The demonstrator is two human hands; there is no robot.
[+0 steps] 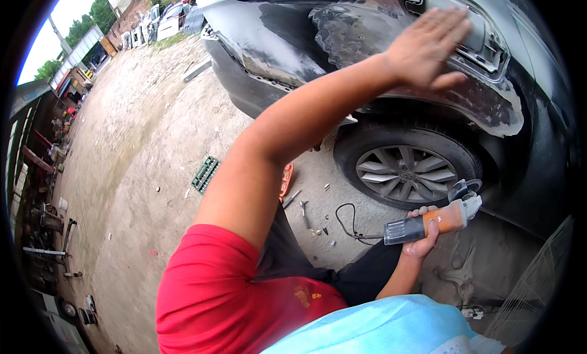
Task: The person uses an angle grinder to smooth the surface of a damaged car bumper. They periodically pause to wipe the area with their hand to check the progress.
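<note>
My left hand is raised to the grey car's side panel, its fingers stretched out flat and holding nothing. It lies over or just in front of a rounded recess in the panel; whether it touches cannot be made out. Around it the panel shows patchy bare metal, dark areas and ragged paint edges. Lower right, my right hand is wrapped round an orange and black angle grinder. Its silver head and round guard point up and right, near the wheel. A black cord trails from its rear end.
On the ground lie a green tool case, an orange case, a hammer-like tool and small debris. The bumper juts out at the left. A wire rack stands lower right; car parts line the far yard.
</note>
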